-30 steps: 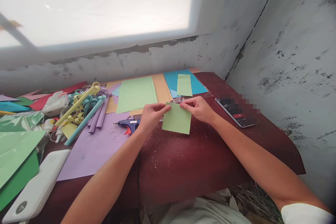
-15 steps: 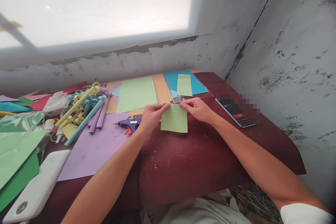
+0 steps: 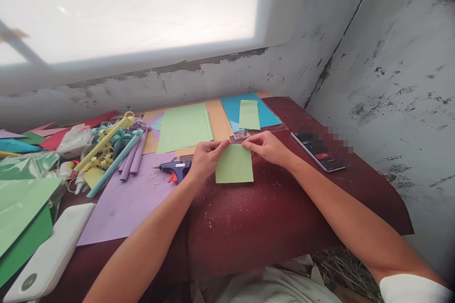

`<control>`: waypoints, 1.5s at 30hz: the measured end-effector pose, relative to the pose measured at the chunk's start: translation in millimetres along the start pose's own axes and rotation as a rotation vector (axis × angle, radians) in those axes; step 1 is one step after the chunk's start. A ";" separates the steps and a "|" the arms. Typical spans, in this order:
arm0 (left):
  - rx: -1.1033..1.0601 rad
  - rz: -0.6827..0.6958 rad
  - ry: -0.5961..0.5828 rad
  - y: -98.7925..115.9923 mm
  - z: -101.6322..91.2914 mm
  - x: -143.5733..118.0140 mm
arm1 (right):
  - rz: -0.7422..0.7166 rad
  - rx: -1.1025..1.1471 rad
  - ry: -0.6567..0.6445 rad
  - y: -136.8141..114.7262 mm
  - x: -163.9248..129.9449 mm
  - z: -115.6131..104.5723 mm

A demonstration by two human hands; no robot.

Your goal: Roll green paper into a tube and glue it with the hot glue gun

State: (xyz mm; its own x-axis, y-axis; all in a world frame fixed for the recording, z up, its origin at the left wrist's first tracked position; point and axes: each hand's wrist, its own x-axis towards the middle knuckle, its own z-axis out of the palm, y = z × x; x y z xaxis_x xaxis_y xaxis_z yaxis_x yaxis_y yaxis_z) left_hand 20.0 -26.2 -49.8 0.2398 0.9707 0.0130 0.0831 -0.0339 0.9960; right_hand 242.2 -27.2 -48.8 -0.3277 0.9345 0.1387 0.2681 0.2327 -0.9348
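Note:
A small light green sheet of paper (image 3: 234,165) is held by its far edge over the dark red tabletop (image 3: 241,227). My left hand (image 3: 209,156) pinches its far left corner between thumb and fingers. At the far right corner, my right hand (image 3: 265,146) pinches the same edge. Just left of my left hand lies a blue glue gun (image 3: 176,168) with a red trigger. Beyond the hands, another light green paper piece (image 3: 249,114) rests on a blue sheet (image 3: 268,114).
Large light green sheets (image 3: 183,128) lie at the back over orange paper. Rolled paper tubes (image 3: 115,161) and curled strips are piled at left on a purple sheet (image 3: 131,208). A white power bank (image 3: 53,251) sits front left, a phone (image 3: 318,151) at right.
The green paper has shifted slightly toward me and left, and lies flatter. Both hands keep their pinch on its far edge.

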 end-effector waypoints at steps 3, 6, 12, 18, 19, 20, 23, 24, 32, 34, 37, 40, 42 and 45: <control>0.102 0.014 0.009 0.8 -0.5 -1.0 | -0.048 -0.025 -0.011 1.3 -0.3 -0.5; 0.138 0.011 -0.014 1.4 -0.8 -2.1 | -0.055 -0.035 0.004 1.3 -0.5 0.5; 0.033 -0.005 -0.011 0.7 -0.5 -2.8 | -0.001 0.017 0.051 -0.2 -0.4 2.7; 0.019 -0.024 -0.007 1.0 -0.3 -1.8 | -0.010 0.015 0.134 -0.2 0.2 2.3; -0.015 -0.027 -0.020 1.1 0.1 -2.1 | -0.006 0.027 0.142 0.1 0.3 2.6; -0.049 -0.028 -0.039 1.1 0.7 -2.6 | -0.001 0.041 0.137 0.3 0.3 3.0; -0.087 -0.026 -0.100 1.0 2.4 -3.7 | -0.001 0.060 0.109 0.7 0.1 4.1; -0.071 -0.022 -0.098 0.8 2.7 -3.8 | -0.013 0.046 0.121 0.8 0.0 4.2; -0.061 0.000 -0.074 -1.2 3.4 -2.7 | -0.017 0.019 0.182 -2.2 -1.6 3.5; -0.075 -0.017 -0.123 -0.8 4.2 -3.4 | -0.016 0.051 0.134 -2.8 -1.7 4.3; -0.057 0.001 -0.099 -0.8 5.0 -3.2 | -0.028 0.031 0.177 -2.1 -1.2 4.4; -0.063 0.032 0.001 -1.2 4.2 -2.4 | -0.005 0.028 0.216 -1.2 -0.3 3.4; -0.036 0.027 0.026 -0.7 3.4 -2.9 | 0.029 0.046 0.146 -2.0 -0.4 3.1; 0.034 -0.009 -0.031 1.4 2.9 -5.0 | 0.038 0.050 0.005 -5.1 -2.1 3.9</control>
State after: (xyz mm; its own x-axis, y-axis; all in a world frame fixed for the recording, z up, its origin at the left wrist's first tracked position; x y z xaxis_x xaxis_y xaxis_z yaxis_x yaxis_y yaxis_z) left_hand 21.7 -31.8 -48.7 0.2688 0.9632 0.0012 0.1175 -0.0340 0.9925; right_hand 238.0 -31.4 -45.6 -0.3132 0.9439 0.1045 0.2346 0.1835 -0.9546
